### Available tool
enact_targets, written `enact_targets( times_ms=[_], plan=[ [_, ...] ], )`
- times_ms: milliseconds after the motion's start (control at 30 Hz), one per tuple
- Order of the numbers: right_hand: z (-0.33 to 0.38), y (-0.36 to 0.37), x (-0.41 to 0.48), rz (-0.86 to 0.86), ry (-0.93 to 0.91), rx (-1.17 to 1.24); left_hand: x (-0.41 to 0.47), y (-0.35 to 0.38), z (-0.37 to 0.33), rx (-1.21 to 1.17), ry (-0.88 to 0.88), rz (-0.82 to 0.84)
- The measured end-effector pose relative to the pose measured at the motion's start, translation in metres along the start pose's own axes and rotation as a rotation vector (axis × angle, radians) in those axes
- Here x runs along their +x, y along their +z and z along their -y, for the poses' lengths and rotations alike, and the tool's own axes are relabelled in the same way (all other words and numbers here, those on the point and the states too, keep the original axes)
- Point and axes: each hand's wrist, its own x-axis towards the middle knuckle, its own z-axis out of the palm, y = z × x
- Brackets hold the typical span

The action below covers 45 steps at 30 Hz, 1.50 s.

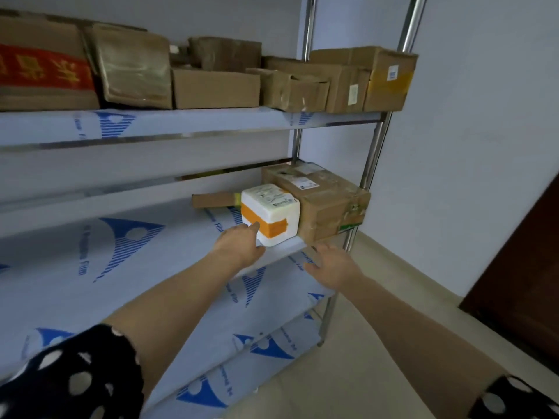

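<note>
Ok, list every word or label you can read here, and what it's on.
"Film": blue print, repeated on the shelves' protective film.
Yellow characters on the red band of the top-left box: blurred, unreadable.
Labels on the white foam box and the cardboard box beside it: too small to read.
</note>
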Motion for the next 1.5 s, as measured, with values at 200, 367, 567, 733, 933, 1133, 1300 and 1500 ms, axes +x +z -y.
enact_targets(
  times_ms=[200, 367, 567, 733, 933, 1133, 1300, 1500],
  plan=[
    [-0.072, -0.011, 0.086, -0.07, 0.06, 0.184, 0.08, 0.029, -0.034, -0.007, -0.051, -0.018],
    [-0.127, -0.022, 0.164, -0.103, 0.089, 0.31, 0.137, 0.049, -0.062, 0.02, -0.12, -0.123],
    [-0.161, -0.041, 0.217, -0.169, -0.075, 0.256, 0.168, 0.059, -0.079, 0.139, -0.243, -0.163],
    [-0.157, -0.043, 0.236, -0.273, -0.247, 0.062, 0.17, 0.058, -0.093, 0.077, -0.386, -0.25],
    [-0.135, -0.041, 0.233, -0.329, -0.571, 0.01, 0.19, 0.056, -0.108, 0.103, -0.493, -0.191],
    [-0.08, -0.044, 0.217, -0.152, -0.842, -0.032, 0.17, 0.059, -0.108, -0.226, -0.556, -0.301],
    [-0.051, -0.025, 0.21, 0.026, -0.752, -0.068, 0.154, 0.058, -0.113, -0.382, -0.589, -0.416],
    [-0.038, -0.019, 0.213, 0.097, -0.539, 0.14, 0.153, 0.055, -0.109, -0.452, -0.593, -0.447]
  ],
)
